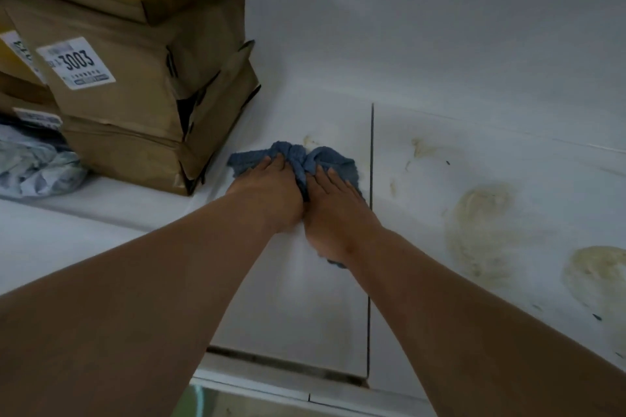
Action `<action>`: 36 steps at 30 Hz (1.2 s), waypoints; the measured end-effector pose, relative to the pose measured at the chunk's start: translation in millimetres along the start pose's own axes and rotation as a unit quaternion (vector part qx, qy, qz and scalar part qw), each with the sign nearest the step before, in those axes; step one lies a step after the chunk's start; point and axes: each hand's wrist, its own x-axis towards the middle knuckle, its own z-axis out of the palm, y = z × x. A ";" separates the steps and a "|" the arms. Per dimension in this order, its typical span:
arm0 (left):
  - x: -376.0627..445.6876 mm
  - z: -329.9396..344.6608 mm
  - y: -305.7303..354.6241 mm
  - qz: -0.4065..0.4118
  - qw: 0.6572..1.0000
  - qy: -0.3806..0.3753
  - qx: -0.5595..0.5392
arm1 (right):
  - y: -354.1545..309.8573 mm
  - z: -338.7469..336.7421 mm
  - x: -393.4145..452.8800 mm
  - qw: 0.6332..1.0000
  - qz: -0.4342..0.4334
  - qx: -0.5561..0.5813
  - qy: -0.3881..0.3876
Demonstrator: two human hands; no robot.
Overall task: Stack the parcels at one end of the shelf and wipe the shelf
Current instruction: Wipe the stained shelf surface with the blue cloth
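Both hands flat — left hand [271,189], right hand [333,210] — pressing the blue cloth [298,156] onto the shelf [288,298]; stacked parcels [142,88] just left, brown stains [481,213] right.

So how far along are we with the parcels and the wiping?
Stacking looks done: the brown parcels sit piled at the left end of the shelf. Wiping is in hand: the left hand and right hand press a blue cloth onto the shelf beside the stack. Left to do: the yellowish stains to the right of the seam are not yet wiped.
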 end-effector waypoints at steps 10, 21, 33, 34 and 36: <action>91.5 -12.6 -3.8 -0.021 0.999 0.035 0.020 | 26.7 -18.7 80.3 1.000 -0.004 -0.026 0.010; 103.9 -19.5 -2.5 0.054 0.996 0.048 0.044 | 31.8 -33.2 96.3 0.991 0.017 -0.121 0.054; 187.0 -21.5 -4.9 0.025 0.994 -0.010 0.107 | 64.8 -43.5 160.2 0.998 0.010 -0.067 -0.011; 192.7 -21.6 -3.1 0.026 0.993 -0.017 0.115 | 69.5 -44.6 166.9 0.997 0.011 -0.077 -0.020; 206.7 -24.5 1.7 0.020 0.993 0.001 0.113 | 78.3 -47.3 177.6 0.995 0.001 -0.095 -0.006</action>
